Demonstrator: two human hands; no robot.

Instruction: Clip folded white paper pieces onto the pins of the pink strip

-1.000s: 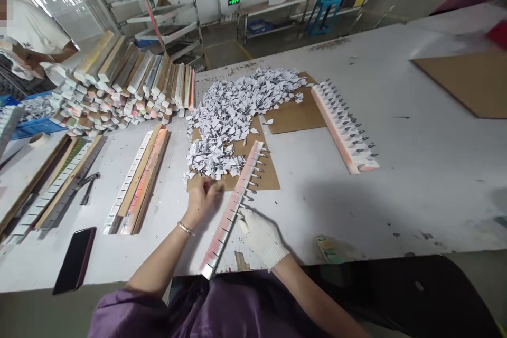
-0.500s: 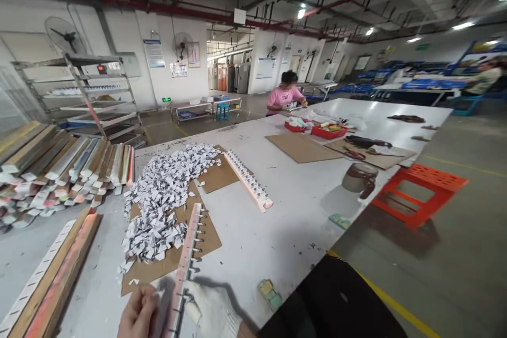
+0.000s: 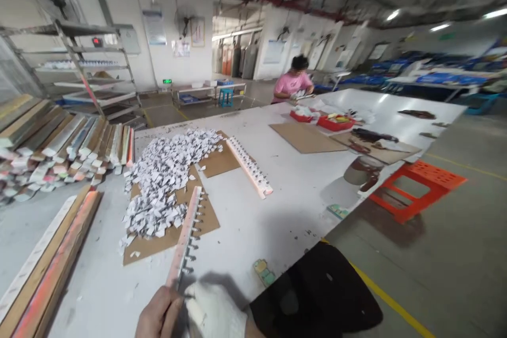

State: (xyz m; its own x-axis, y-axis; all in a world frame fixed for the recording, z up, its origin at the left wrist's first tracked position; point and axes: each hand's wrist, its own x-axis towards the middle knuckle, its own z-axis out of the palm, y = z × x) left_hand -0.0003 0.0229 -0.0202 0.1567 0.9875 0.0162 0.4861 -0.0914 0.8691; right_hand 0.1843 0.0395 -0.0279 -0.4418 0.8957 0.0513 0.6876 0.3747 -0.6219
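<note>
A long, narrow pinkish-white strip (image 3: 185, 240) lies slantwise in front of me, with a row of small metal pieces along its right edge. My bare left hand (image 3: 159, 310) is closed over the strip's near part, its fingers curled against it. My right hand (image 3: 216, 310), in a white knitted glove, is beside the strip on the right with its fingers bent together; what they pinch is hidden. Beyond the strip, small white paper-like pieces (image 3: 162, 177) are heaped on brown cardboard (image 3: 148, 252). Another strip (image 3: 249, 168) with similar metal pieces lies farther right.
Stacked wooden bars (image 3: 63, 142) are at the left, with longer bars (image 3: 59, 259) nearer me. Red trays (image 3: 335, 122) and a metal cup (image 3: 358, 169) stand farther along the table. An orange stool (image 3: 420, 185) is on the right. A co-worker (image 3: 293, 84) sits across the table.
My left hand has moved right, from beside the strip onto its near part. My right hand stays close to the strip. The camera view has shifted slightly.
</note>
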